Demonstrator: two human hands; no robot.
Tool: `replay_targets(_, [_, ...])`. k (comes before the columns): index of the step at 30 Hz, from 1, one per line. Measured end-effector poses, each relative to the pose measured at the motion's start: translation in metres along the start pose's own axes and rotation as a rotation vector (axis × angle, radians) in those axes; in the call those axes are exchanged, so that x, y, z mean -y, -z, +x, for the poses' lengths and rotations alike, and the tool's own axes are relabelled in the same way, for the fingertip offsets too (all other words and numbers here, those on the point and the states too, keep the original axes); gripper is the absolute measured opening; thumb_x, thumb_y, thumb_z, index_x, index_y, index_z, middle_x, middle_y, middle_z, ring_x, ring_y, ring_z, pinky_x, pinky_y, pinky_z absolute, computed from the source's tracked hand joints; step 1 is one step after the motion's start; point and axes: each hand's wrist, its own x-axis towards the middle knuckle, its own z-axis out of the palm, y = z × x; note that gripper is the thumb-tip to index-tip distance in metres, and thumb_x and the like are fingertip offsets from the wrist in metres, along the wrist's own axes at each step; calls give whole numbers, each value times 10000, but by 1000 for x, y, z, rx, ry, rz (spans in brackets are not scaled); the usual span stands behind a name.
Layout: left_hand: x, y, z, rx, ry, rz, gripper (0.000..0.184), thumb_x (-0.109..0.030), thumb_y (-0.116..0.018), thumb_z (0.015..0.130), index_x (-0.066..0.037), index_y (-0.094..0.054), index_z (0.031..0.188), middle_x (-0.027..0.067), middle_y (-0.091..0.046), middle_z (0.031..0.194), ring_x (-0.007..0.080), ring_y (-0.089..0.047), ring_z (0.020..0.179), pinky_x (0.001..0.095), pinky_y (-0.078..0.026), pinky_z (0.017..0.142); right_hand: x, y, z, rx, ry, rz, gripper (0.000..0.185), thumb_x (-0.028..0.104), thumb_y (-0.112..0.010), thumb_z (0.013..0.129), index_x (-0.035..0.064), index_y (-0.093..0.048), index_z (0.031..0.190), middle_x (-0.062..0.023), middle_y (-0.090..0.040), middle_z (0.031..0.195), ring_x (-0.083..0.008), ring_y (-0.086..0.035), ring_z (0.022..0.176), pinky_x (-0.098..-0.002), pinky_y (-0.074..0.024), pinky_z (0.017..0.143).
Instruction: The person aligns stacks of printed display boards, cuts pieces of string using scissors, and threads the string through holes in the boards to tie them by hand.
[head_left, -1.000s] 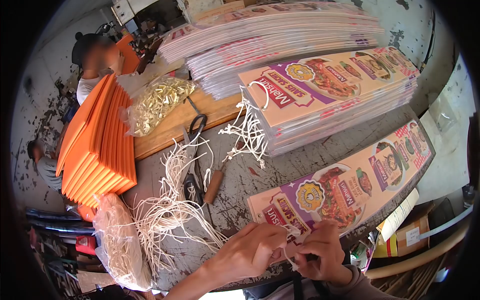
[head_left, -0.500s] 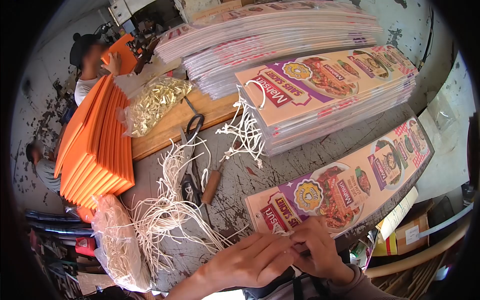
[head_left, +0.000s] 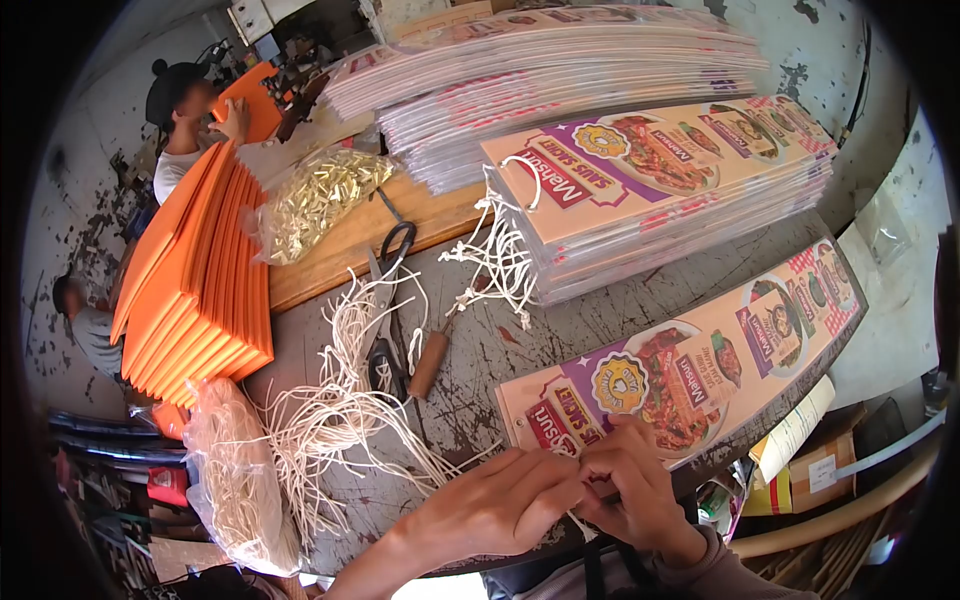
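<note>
My left hand (head_left: 500, 505) and my right hand (head_left: 635, 490) meet at the near edge of the table, fingers pinched on a white string (head_left: 580, 524) that shows only in part. Just beyond them lies a printed card (head_left: 680, 375), its near left corner partly covered by my fingers. Loose white strings (head_left: 350, 430) spread to the left, beside black-handled scissors (head_left: 384, 365) and a wooden-handled tool (head_left: 428, 365). A stack of cards (head_left: 660, 180) with knotted strings (head_left: 495, 255) rises behind.
Orange folded pieces (head_left: 195, 290) stand at the left, near a bag of brass-coloured parts (head_left: 325, 200) and a bag of string (head_left: 240, 475). More wrapped cards (head_left: 560, 80) are piled at the back. Two other people (head_left: 180, 120) are at the left, one holding an orange piece.
My hands have drawn together over the string, and less of it shows between them. The person at the back left has raised their head and holds the orange piece in view.
</note>
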Motion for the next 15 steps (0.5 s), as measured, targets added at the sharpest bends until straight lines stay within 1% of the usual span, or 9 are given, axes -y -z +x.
replay_targets(2, [0,0,0,3,0,9,350,-30,-620,638,25,-475,951,137,-566,910,242,-599,761,312,-488,688,0,-1,-1,42,-10,-31,296,-19,-666,643,51,-491,872,-55,-528,806,-232,-506,693,-426,-377,833])
replay_targets(3, [0,0,0,3,-1,9,350,-30,-620,638,25,-475,951,137,-566,910,242,-599,761,312,-488,688,0,-1,-1,42,-10,-31,296,-19,-666,643,51,-491,872,-55,-528,806,-232,-506,693,-426,-377,833])
replay_targets(5, [0,2,2,54,20,18,321,-23,-613,640,16,-468,923,133,-563,905,246,-599,767,311,-486,699,2,-5,-2,75,-41,-92,290,-23,-645,655,39,-468,877,-64,-502,799,-244,-502,698,-470,-378,868])
replay_targets(6, [0,2,3,54,21,17,321,-23,-613,640,16,-468,923,133,-563,905,246,-599,767,311,-486,699,1,-6,-2,76,-42,-92,290,-23,-645,655,39,-468,877,-64,-502,799,-244,-502,698,-470,-378,868])
replay_targets(8, [0,2,5,75,52,0,296,-20,-607,650,5,-453,902,135,-563,906,250,-600,772,315,-485,708,1,-7,-2,90,-50,-68,290,-22,-628,669,20,-449,893,-76,-483,798,-262,-503,717,-526,-349,920])
replay_targets(12, [0,-3,4,27,80,-33,288,-16,-601,663,3,-443,903,141,-564,910,258,-601,775,326,-485,704,0,-9,-4,90,-77,-22,311,-34,-631,666,4,-436,904,-79,-476,801,-277,-501,730,-553,-310,965])
replay_targets(14, [-1,-3,5,14,92,-100,282,4,-599,683,9,-439,915,149,-564,907,273,-599,773,341,-486,695,-1,-8,-4,49,-103,67,281,14,-654,696,23,-455,893,-79,-468,784,-276,-492,704,-546,-282,994])
replay_targets(15, [-1,-3,5,16,92,-100,282,4,-599,683,9,-439,915,149,-564,907,273,-599,773,341,-486,695,-2,-7,-4,48,-105,67,281,14,-654,696,23,-455,893,-79,-468,784,-276,-492,704,-546,-282,994])
